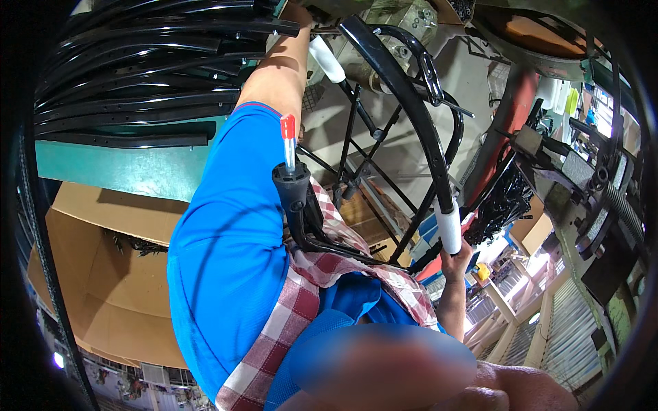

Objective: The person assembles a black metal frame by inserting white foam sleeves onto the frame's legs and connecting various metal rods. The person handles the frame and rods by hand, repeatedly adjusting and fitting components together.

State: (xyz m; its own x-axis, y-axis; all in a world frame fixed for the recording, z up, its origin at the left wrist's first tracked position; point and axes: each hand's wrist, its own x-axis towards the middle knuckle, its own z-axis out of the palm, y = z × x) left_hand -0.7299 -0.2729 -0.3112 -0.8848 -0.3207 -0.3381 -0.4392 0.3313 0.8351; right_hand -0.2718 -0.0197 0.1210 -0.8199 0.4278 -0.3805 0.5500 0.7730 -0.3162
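I have black tubes (147,96) heaped on a green desk (110,161), an open cardboard box (103,288) beside it and pale floor (466,72) beyond. My right grip (457,260) curls around the lower end of a white sleeve (449,229) on a curved black tube (402,92), ahead of my checked apron (291,312). My left grip (299,15) is near the heap, too obscured to tell whether spread or pressed together.
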